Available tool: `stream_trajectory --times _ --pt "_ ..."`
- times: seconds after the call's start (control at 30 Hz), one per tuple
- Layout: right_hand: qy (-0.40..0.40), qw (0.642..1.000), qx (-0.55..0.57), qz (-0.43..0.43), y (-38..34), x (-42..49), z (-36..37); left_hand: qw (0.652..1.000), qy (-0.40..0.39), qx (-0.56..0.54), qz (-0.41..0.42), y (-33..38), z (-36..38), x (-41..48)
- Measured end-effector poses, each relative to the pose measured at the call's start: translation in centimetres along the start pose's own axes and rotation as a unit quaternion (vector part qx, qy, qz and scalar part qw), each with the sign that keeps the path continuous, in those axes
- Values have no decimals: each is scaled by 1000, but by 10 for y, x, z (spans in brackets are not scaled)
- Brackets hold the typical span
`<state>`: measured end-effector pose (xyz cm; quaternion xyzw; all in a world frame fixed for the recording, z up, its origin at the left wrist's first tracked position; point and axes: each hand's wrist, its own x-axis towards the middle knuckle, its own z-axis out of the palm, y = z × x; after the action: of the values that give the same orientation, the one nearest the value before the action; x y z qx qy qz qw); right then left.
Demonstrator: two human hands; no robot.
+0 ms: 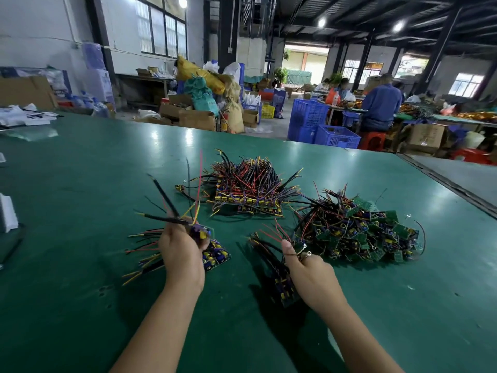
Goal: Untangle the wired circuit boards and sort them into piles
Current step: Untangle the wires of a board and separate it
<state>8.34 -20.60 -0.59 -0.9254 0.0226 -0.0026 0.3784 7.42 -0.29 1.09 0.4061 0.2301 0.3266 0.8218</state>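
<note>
Two bare forearms come in from 6 o'clock over the green worktop (80, 189), which is glossy and reflects the ceiling lamps. The left hand (181, 254) is curled round one wired circuit board (199, 232) and holds it above the surface. Its black, red and yellow wires stand out toward 11 o'clock. Just under this hand a small flat pile (218, 256) of boards lies on the worktop.

The right hand (309, 275) pinches thin wires with ring ends (305, 246) between the thumb and the fingers, at the near edge of the tangled heap (363, 232). This heap of green boards lies at 2 o'clock from that hand. A second small pile (281, 289) lies touching the right wrist at its 9 o'clock side.

At 12 o'clock, between and beyond the hands, is the large stacked pile (247, 189), with its wires bristling upward.

Behind the worktop the room is a big workshop. There are cardboard boxes (196, 118) at 11 o'clock and blue crates (309, 117) at 1 o'clock. A seated person in a blue jacket (380, 106) is at 2 o'clock, facing another table.
</note>
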Motion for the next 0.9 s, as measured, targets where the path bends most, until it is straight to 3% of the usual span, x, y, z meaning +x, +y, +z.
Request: stream_trajectory --times 0.13,0.27,0.43,0.5,0.57,0.63,0.73,0.9 --pt "-40 998 -53 8 2 -3 -3 994 -77 78 22 -10 3 -11" --pt "-64 985 -155 -42 3 -11 -2 983 -125 132 -4 -20 6 -23" --pt "28 972 -225 -59 5 -15 -14 972 -170 149 -70 -22 7 -36" --pt "90 976 -171 -101 3 -19 -11 967 -183 156 -83 -25 8 -41" --pt "102 977 -49 -182 -3 -23 -4 965 -187 165 -84 -30 10 -44" --pt "56 973 56 -218 -8 -25 1 967 -177 168 -77 -34 11 -46" --pt "-5 964 188 -187 -9 -28 1 970 -148 190 -34 -37 8 -44" --pt "45 964 151 -212 -11 -29 3 958 -128 248 70 -40 9 -49"
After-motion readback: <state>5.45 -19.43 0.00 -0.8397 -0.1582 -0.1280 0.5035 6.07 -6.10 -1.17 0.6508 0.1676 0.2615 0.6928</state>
